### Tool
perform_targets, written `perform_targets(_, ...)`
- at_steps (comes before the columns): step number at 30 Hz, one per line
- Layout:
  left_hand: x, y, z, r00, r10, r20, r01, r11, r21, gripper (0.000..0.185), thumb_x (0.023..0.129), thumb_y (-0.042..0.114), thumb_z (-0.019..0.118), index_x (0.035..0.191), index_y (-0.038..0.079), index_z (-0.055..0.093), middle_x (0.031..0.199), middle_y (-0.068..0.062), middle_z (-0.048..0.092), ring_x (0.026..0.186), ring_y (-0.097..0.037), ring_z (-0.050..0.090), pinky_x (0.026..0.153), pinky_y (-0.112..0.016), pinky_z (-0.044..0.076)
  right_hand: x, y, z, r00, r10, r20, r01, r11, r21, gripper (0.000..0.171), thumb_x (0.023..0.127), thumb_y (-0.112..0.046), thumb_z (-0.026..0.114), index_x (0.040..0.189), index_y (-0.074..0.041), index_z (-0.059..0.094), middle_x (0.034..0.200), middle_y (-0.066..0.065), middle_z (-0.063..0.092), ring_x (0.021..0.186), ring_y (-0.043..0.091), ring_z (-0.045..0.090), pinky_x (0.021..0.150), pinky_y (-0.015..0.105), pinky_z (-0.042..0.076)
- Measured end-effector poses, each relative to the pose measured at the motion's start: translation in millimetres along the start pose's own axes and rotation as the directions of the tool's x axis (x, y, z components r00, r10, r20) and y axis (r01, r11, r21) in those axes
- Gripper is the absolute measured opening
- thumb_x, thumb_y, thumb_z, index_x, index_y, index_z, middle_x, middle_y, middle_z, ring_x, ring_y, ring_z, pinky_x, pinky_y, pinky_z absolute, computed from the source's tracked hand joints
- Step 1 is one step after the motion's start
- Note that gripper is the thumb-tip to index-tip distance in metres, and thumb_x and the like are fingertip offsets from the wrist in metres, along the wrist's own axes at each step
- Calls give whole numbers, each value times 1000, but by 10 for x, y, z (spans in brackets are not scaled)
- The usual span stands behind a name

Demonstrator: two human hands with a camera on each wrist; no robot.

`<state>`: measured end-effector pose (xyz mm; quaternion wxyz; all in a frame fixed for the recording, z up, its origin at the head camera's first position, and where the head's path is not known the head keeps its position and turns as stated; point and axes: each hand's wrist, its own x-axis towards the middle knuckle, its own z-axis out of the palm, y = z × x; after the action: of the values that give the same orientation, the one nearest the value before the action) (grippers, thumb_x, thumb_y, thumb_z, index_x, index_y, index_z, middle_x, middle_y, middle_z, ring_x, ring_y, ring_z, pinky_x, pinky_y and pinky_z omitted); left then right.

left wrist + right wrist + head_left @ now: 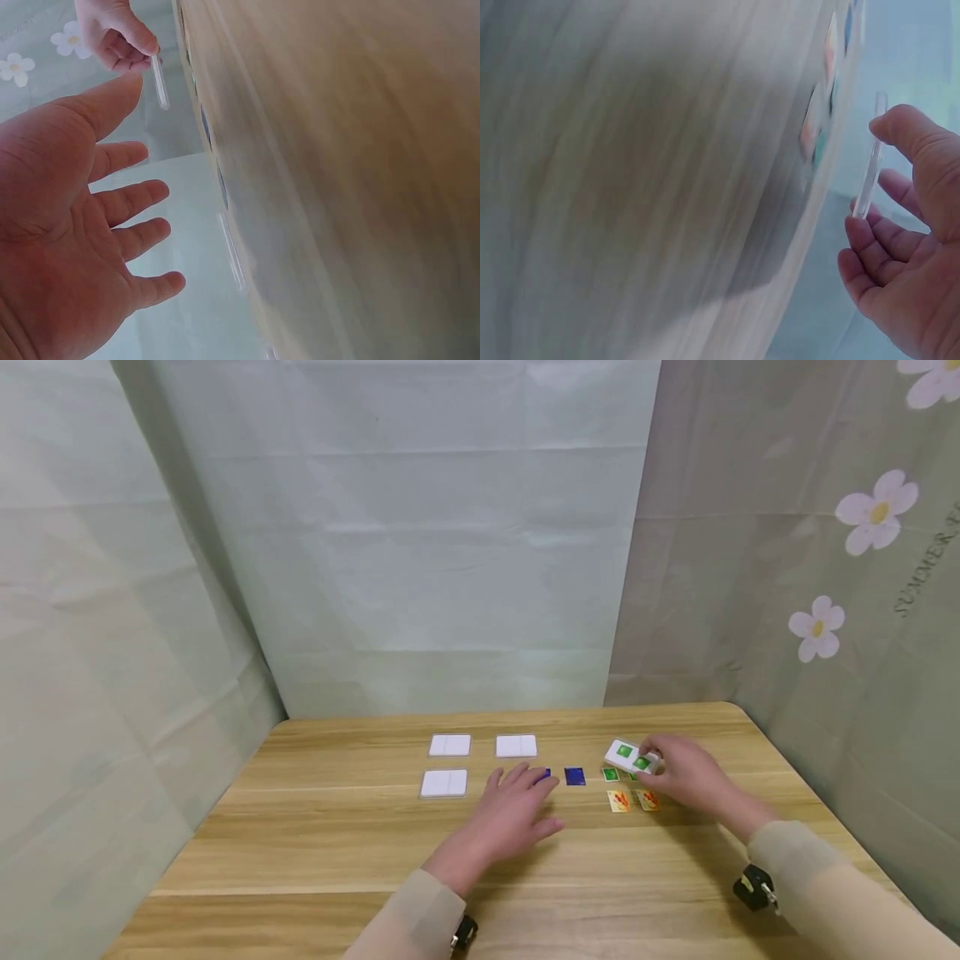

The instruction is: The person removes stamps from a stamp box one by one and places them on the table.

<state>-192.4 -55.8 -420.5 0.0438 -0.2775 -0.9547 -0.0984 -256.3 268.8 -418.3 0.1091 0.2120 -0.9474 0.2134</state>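
My right hand (688,777) pinches a white rectangular plate with two green squares (619,747) between thumb and fingers. The plate is tilted and raised off the table; edge-on in the right wrist view, it looks like a thin clear slab (870,169). Below it lie small green cards (611,774), one partly covered by the right hand. Just nearer are two orange picture cards (619,802). My left hand (512,818) is held over the table with its fingers spread, holding nothing. It partly hides one of two dark blue cards (575,777).
Three white plates, each with a centre line, lie on the wooden table (315,843): one back left (450,745), one back middle (517,746), one nearer on the left (443,783). Pale cloth (420,568) hangs behind and along both sides.
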Motion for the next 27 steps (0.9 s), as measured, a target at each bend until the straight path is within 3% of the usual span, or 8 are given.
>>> perform_targets(13, -199, -178, -79, 999, -23, -28, 22, 999, -48, 67, 107, 48, 72, 161, 14, 56, 166, -13, 52, 158, -39, 40, 127, -71, 25, -3, -492, 180, 996, -65, 59, 64, 998, 30, 30, 89, -19, 92, 110, -9, 73, 110, 6, 74, 94, 22, 64, 84, 45, 57)
perform_targets(27, -382, -349, -101, 997, -30, -74, 24, 997, -72, 70, 102, 44, 81, 159, 11, 58, 162, -15, 55, 155, -41, 44, 124, -73, 29, -29, -940, 432, 974, -185, 129, 172, 980, 102, 30, 87, -17, 94, 108, -16, 73, 118, 2, 74, 107, 22, 66, 94, 49, 59)
